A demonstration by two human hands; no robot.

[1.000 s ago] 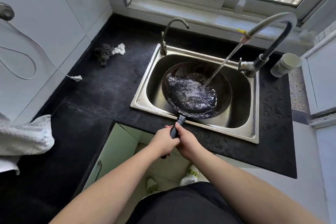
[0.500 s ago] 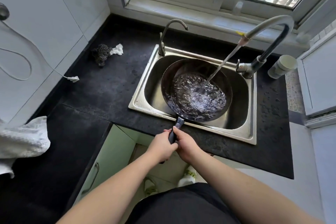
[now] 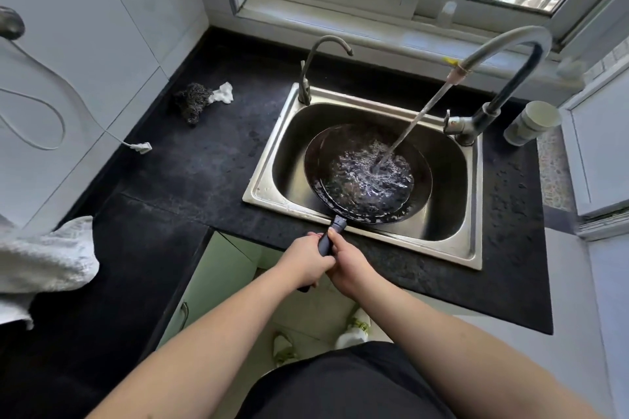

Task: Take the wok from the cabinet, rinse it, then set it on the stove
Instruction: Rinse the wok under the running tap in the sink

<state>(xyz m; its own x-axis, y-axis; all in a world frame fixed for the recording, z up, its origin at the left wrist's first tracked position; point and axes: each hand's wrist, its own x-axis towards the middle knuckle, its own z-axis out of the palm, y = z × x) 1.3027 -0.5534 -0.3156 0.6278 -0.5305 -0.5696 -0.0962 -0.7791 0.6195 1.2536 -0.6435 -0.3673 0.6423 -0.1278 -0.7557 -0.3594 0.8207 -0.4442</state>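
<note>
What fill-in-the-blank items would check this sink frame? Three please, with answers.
1. Both the left hand and right hand grip the wok's ____.
2. The wok sits inside the steel ____.
3. Water from the tall faucet lands in the ____.

Answers: handle; sink; wok

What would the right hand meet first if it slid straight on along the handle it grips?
Probably the wok: the right hand points up the handle, which joins the wok's rim over the sink.
</note>
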